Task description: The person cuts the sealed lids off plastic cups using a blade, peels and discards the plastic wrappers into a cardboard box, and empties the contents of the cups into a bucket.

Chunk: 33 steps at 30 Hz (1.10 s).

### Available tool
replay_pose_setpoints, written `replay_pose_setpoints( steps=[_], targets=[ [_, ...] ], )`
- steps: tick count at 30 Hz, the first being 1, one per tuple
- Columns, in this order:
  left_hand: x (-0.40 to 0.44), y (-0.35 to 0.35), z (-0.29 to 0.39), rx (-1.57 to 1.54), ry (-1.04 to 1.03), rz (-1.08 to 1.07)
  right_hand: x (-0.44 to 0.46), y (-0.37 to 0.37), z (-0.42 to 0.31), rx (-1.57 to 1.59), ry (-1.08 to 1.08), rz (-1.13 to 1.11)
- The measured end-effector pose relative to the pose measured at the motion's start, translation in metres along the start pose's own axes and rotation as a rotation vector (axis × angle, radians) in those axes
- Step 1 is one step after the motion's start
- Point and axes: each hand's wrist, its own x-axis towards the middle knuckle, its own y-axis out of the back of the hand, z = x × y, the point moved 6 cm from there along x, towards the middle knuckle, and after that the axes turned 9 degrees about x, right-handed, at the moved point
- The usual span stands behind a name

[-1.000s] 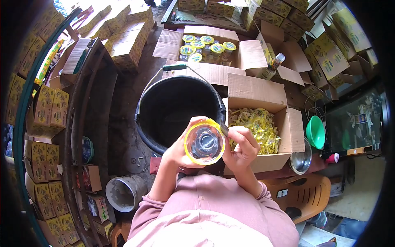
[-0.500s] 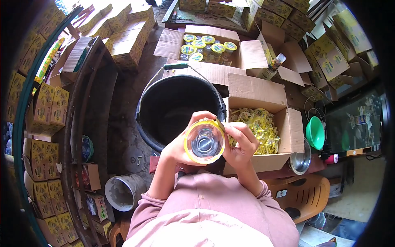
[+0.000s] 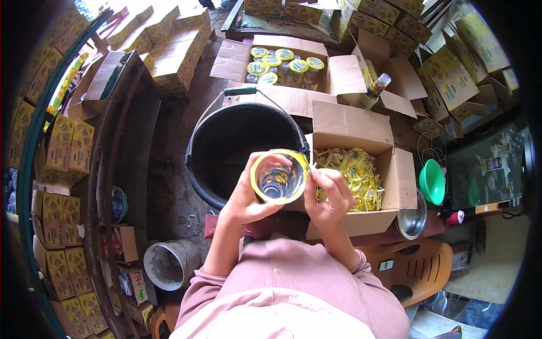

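Note:
A clear plastic cup (image 3: 275, 183) with a yellow rim faces me, its mouth toward the camera and coloured print showing through its wall. My left hand (image 3: 244, 195) is wrapped round the cup's left side. At the rim's right edge, the thumb and fingers of my right hand (image 3: 330, 198) are pinched together; what they hold there is too small to make out. Behind the cup stands a black bucket (image 3: 197, 169) with a green handle grip. Right of my hands, an open carton (image 3: 353, 125) holds yellow shredded strips (image 3: 358, 175).
Beyond the bucket, an open carton (image 3: 291, 42) holds several yellow-lidded cups (image 3: 298, 66). A printed bottle (image 3: 375, 90) stands right of it. At the right are a green bowl (image 3: 432, 182), a metal bowl (image 3: 415, 217) and an orange chair (image 3: 418, 268). A grey bucket (image 3: 169, 265) stands lower left.
The cup has tilted in my left hand and shifted slightly up and left, so more of its inner wall shows. My right hand stays at the rim's right edge.

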Motion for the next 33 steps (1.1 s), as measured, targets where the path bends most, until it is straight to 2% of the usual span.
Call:
replay_pose_setpoints(
  steps=[3,8,18,27,33],
  targets=[
    [0.0,0.001,0.004,0.164,0.017,0.044,-0.001,-0.002,0.001,-0.027,-0.024,0.013],
    [-0.002,-0.001,0.005,0.179,0.023,0.104,-0.002,-0.004,0.003,-0.024,-0.038,0.013],
    [0.007,0.005,0.013,0.261,0.023,-0.036,-0.001,-0.003,0.008,0.008,-0.089,-0.069],
    [0.007,-0.001,0.011,0.166,-0.005,-0.136,0.004,-0.003,0.007,0.073,-0.11,-0.055],
    [0.007,-0.003,0.003,0.048,0.028,-0.095,0.001,0.0,0.009,0.1,-0.167,-0.015]
  ],
)
